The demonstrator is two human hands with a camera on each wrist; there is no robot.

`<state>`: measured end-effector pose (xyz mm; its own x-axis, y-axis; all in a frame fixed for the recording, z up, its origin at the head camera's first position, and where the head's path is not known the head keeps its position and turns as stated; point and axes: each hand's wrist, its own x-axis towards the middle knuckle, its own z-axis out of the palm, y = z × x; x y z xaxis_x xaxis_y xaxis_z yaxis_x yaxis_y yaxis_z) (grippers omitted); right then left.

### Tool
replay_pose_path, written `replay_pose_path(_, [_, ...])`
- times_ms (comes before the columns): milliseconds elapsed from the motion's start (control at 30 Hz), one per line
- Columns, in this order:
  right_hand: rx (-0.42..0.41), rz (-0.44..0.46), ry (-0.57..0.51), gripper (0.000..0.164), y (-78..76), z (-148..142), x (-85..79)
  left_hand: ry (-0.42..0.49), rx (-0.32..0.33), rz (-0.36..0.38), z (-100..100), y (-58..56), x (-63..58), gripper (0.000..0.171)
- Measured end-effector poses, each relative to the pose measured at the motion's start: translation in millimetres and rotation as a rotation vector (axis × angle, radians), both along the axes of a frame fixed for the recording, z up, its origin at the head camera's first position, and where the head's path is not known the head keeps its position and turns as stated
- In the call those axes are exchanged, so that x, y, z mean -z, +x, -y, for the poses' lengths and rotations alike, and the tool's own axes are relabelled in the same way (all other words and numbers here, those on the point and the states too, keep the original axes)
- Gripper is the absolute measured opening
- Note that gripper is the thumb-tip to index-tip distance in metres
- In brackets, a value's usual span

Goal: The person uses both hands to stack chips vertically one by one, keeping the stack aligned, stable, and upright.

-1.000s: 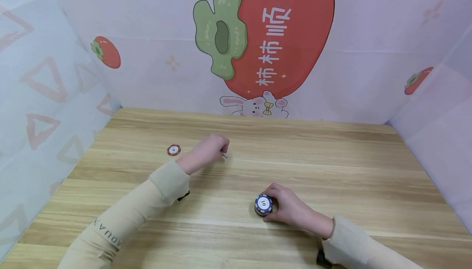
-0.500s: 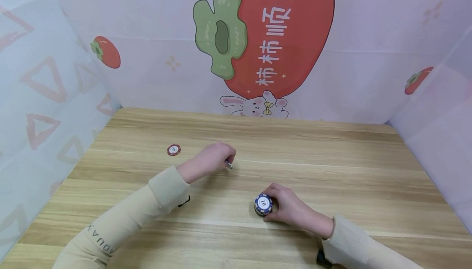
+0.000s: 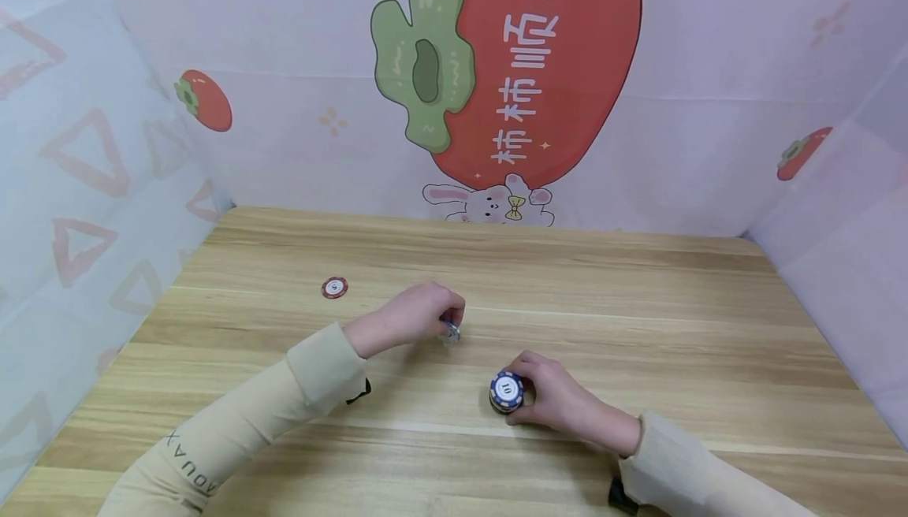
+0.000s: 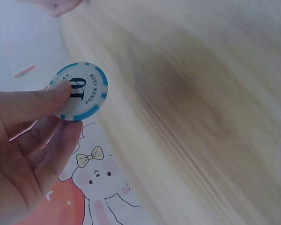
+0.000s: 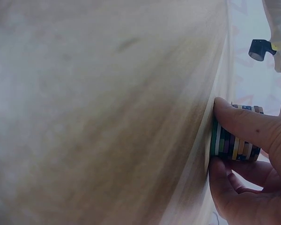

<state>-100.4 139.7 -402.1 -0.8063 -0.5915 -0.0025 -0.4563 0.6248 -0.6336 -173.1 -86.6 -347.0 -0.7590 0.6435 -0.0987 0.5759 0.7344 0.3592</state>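
Observation:
My left hand [image 3: 426, 312] pinches a white poker chip with a light blue edge [image 4: 89, 91] between thumb and fingers, tilted above the wooden table. "10" and "POKER CLUB" are printed on the chip's face in the left wrist view. To the right and nearer, my right hand [image 3: 556, 399] grips a stack of poker chips [image 5: 239, 140] standing on the table, thumb on one side and fingers on the other. Its top chip [image 3: 507, 391] is dark blue and white and reads "10". Several colours of chip edge show in the right wrist view, from green at the bottom upward.
One red poker chip [image 3: 335, 288] marked 5 lies flat on the table [image 3: 638, 312], left of and beyond my left hand. Printed cloth walls [image 3: 298, 146] rise along the table's back and both sides. Each wrist carries a black strapped device [image 5: 258, 49].
My left hand has moved right and nearer, toward the stack, carrying its chip, whose face now shows more to the head view. The right hand and the stack have stayed in place.

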Motion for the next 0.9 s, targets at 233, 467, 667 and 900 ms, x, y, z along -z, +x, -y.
replay_pose_path(233, [-0.003,-0.028,-0.003,0.046,-0.2,0.1,0.8,0.06,-0.012,0.112,-3.0,2.2,-1.4,0.015])
replay_pose_path(467, [-0.002,-0.021,0.001,0.045,-0.8,0.0,0.6,0.134,-0.02,0.206,-4.3,2.0,-1.6,0.012])
replay_pose_path(667, [0.0,-0.02,0.005,0.045,-0.4,-0.2,0.3,0.211,-0.007,0.274,-3.4,1.5,1.1,0.009])
replay_pose_path(900, [0.0,-0.014,-0.001,0.046,-0.2,-0.5,0.5,0.312,-0.074,0.443,-7.3,3.6,5.2,0.008])
